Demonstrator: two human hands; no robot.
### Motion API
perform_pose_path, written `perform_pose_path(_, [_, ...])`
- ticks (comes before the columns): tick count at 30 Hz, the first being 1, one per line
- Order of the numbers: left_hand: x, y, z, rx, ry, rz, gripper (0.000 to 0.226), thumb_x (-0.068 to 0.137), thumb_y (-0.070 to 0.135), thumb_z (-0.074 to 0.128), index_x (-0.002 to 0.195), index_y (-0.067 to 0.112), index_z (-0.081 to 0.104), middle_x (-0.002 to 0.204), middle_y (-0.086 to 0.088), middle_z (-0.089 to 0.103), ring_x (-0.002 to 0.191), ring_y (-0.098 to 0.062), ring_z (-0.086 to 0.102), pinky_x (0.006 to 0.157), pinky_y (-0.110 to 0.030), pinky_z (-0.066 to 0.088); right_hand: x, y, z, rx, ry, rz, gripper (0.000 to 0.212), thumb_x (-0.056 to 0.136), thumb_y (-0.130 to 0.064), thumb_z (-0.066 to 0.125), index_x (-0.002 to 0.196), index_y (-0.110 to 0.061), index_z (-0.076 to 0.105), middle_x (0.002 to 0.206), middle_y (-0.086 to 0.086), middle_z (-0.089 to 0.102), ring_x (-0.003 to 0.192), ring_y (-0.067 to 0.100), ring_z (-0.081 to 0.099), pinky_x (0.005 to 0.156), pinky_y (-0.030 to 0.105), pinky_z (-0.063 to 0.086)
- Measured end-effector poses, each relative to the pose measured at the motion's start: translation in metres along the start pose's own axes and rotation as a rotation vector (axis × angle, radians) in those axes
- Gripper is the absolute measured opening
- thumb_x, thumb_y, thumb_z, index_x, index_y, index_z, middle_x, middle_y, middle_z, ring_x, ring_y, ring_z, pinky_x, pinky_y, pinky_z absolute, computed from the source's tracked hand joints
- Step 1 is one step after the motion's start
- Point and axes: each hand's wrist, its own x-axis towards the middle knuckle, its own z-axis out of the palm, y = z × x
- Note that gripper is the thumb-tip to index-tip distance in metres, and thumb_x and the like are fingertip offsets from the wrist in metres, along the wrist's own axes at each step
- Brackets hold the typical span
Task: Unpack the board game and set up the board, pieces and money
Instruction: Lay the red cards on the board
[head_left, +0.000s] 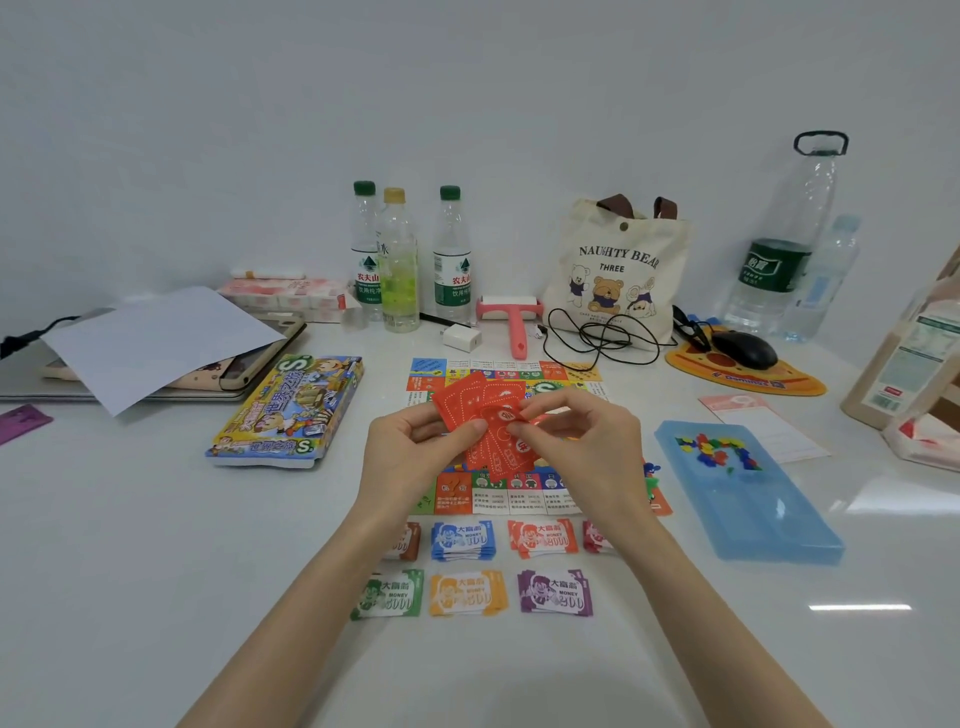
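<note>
The left hand (410, 447) grips a fan of red cards (483, 410) above the board (519, 493); the right hand (582, 441) pinches the nearest card at its right edge. The cards' long axes run roughly away from the person; the board lies directly beneath both hands, the money stacks (462, 540) nearer the person.

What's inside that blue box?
Small colourful game pieces lie bunched at the far end of the blue box. They are too small to tell apart, and anything beneath them is covered.
</note>
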Motion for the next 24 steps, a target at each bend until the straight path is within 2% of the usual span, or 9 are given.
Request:
perform_pose_path(5, [0.0008, -0.0018, -0.0001, 0.007, -0.02, 0.0, 0.019, 0.078, 0.012, 0.076, 0.096, 0.017, 0.073, 0.09, -0.002, 0.076, 0.086, -0.019, 0.072, 0.072, -0.028, 0.059, -0.0002, -0.0021, 0.0005, -0.003, 0.022, 0.034, 0.03, 0.071, -0.016, 0.084, 0.081, -0.038, 0.066, 0.087, -0.021, 0.068, 0.077, 0.007, 0.067, 0.068, 0.033, 0.059])
perform_pose_path(9, [0.0004, -0.0033, 0.0009, -0.033, -0.005, -0.023, 0.024, 0.077, 0.015, 0.076, 0.101, 0.014, 0.072, 0.092, -0.004, 0.076, 0.085, -0.022, 0.073, 0.078, -0.035, 0.059, 0.0011, -0.0021, 0.0015, 0.05, 0.017, 0.122, 0.04, 0.069, -0.018, 0.086, 0.101, -0.03, 0.064, 0.093, -0.014, 0.069, 0.077, 0.005, 0.067, 0.065, 0.025, 0.058])
perform_pose_path(14, [0.001, -0.005, 0.0011, -0.059, 0.011, -0.042, 0.026, 0.077, 0.015, 0.076, 0.102, 0.012, 0.072, 0.093, -0.005, 0.076, 0.085, -0.022, 0.073, 0.079, -0.036, 0.059, 0.0001, -0.0008, 0.0023, 0.139, -0.02, 0.225, 0.024, 0.07, -0.019, 0.085, 0.085, -0.027, 0.068, 0.085, -0.006, 0.073, 0.077, 0.009, 0.071, 0.069, 0.028, 0.06])
perform_pose_path(19, [0.0002, -0.0029, -0.0011, -0.07, 0.062, -0.031, 0.025, 0.078, 0.014, 0.076, 0.102, 0.017, 0.07, 0.094, -0.008, 0.075, 0.082, -0.02, 0.073, 0.072, -0.029, 0.06, 0.0012, -0.0027, -0.0009, 0.282, -0.039, 0.32, 0.018, 0.075, -0.016, 0.08, 0.086, -0.018, 0.066, 0.084, 0.001, 0.075, 0.079, 0.015, 0.073, 0.067, 0.028, 0.06])
perform_pose_path(21, [-0.0001, -0.0011, -0.0022, -0.006, 0.11, 0.022, 0.046, 0.079, 0.015, 0.077, 0.119, 0.028, 0.058, 0.083, 0.001, 0.076, 0.075, -0.017, 0.073, 0.065, -0.027, 0.06, 0.0023, -0.0037, -0.0024, 0.356, -0.048, 0.379, 0.021, 0.078, -0.016, 0.078, 0.093, -0.016, 0.063, 0.085, 0.003, 0.075, 0.079, 0.017, 0.073, 0.064, 0.028, 0.059])
perform_pose_path(22, [-0.0007, 0.0, -0.0026, 0.026, 0.127, 0.055, 0.06, 0.08, 0.014, 0.076, 0.126, 0.038, 0.047, 0.077, 0.01, 0.074, 0.071, -0.015, 0.073, 0.062, -0.026, 0.059, 0.0027, -0.0043, -0.003, 0.379, -0.041, 0.389, 0.025, 0.079, -0.015, 0.077, 0.099, -0.017, 0.062, 0.087, 0.004, 0.075, 0.079, 0.017, 0.073, 0.063, 0.027, 0.059])
perform_pose_path(23, [-0.001, 0.0005, -0.0034, 0.048, 0.132, 0.096, 0.067, 0.081, 0.012, 0.075, 0.128, 0.044, 0.038, 0.075, 0.022, 0.071, 0.069, -0.013, 0.072, 0.06, -0.026, 0.059, 0.0033, -0.0051, -0.0037, 0.381, -0.027, 0.384, 0.029, 0.08, -0.015, 0.076, 0.104, -0.02, 0.061, 0.089, 0.004, 0.075, 0.079, 0.017, 0.073, 0.061, 0.026, 0.058])
perform_pose_path(24, [-0.0008, 0.001, -0.0041, 0.063, 0.127, 0.129, 0.066, 0.083, 0.01, 0.073, 0.125, 0.046, 0.037, 0.076, 0.028, 0.069, 0.071, -0.013, 0.072, 0.06, -0.029, 0.059, 0.0042, -0.0052, -0.0045, 0.37, -0.011, 0.366, 0.033, 0.082, -0.015, 0.074, 0.109, -0.024, 0.059, 0.091, 0.003, 0.074, 0.079, 0.016, 0.073, 0.06, 0.025, 0.057])
